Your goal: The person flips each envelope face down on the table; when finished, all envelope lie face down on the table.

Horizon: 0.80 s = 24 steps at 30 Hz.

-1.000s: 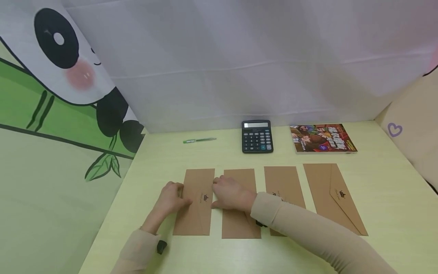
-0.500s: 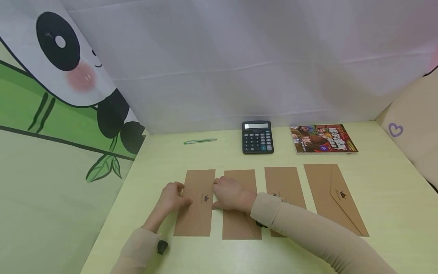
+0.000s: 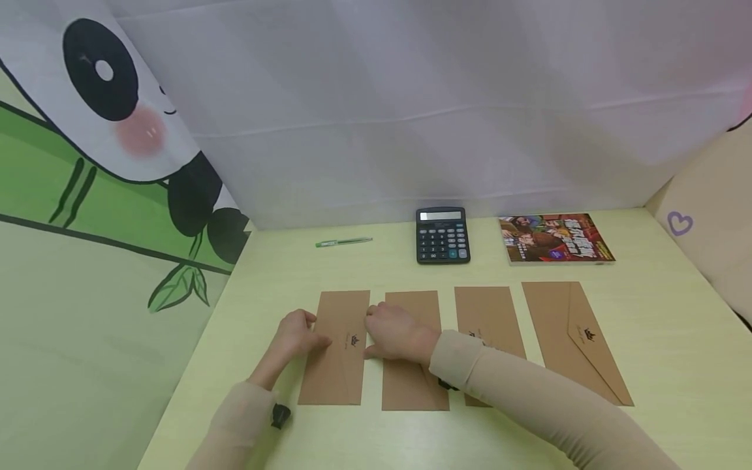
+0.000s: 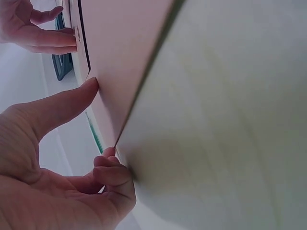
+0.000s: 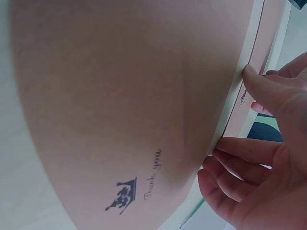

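Observation:
In a row lie several brown envelopes; the leftmost envelope lies flat between both hands. My left hand is at its left edge. The left thumb reaches over the paper, while the other fingers bend beside the edge, apart from the thumb. My right hand stretches across the second envelope. Its thumb and fingertips touch or sit very near the first one's right edge. A crown and "Thank you" print show on an envelope in the right wrist view. The right forearm partly covers the third envelope.
Farthest right lies the fourth envelope, its flap outline visible. Along the back of the pale yellow table are a green pen, a black calculator and a colorful book. A white curtain hangs behind.
The left hand and wrist have shifted very slightly, with the thumb a little farther over the envelope. The right hand and the envelopes stay practically in place.

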Tool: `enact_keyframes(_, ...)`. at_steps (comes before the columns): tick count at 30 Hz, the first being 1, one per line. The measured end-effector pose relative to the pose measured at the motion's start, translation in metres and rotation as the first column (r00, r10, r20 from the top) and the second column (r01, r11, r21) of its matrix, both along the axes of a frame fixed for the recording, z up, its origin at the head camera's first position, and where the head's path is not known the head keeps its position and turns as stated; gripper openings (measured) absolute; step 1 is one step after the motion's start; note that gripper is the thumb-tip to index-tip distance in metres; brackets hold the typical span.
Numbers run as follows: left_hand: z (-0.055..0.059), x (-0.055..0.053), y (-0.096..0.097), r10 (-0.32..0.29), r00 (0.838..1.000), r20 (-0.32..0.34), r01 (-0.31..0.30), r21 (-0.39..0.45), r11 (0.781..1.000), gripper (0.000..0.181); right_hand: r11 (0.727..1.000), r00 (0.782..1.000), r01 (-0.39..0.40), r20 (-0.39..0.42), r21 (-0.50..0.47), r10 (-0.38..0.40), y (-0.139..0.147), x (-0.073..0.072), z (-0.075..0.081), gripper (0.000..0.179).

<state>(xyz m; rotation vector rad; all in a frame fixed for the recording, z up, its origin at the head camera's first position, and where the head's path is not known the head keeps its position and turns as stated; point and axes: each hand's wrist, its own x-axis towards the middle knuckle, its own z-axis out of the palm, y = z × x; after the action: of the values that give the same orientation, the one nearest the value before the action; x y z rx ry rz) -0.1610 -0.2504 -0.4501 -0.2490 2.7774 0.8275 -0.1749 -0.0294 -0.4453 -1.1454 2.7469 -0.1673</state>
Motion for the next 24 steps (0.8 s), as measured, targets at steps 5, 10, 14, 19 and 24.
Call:
enact_keyframes(5,0.0018,-0.0003,0.0003,0.003,1.000,0.009,-0.003,-0.004,1.000,0.059,1.000,1.000,-0.001,0.006,0.002,0.001,-0.0001,0.0000,0.0020,0.042)
enact_keyframes(10,0.0008,0.0002,0.0001,0.028,1.000,0.007,-0.029,0.010,1.000,0.060,1.000,1.000,-0.004,-0.004,0.006,0.004,-0.0005,0.0002,0.0022,0.043)
enact_keyframes(14,-0.0007,0.0018,-0.0013,0.057,0.998,-0.001,-0.057,0.041,0.998,0.058,1.000,1.000,-0.005,-0.006,0.014,0.005,-0.0007,0.0002,0.0012,0.044)
enact_keyframes(19,0.0011,0.0035,-0.0037,0.076,0.997,-0.028,-0.073,0.098,0.993,0.053,1.000,1.000,-0.003,-0.001,0.019,0.003,-0.0012,0.0000,0.0002,0.044)
enact_keyframes(24,0.0017,0.0054,-0.0080,0.071,0.995,-0.063,-0.060,0.169,0.984,0.044,1.000,1.000,-0.003,-0.006,0.021,0.003,-0.0012,0.0005,-0.0006,0.044)
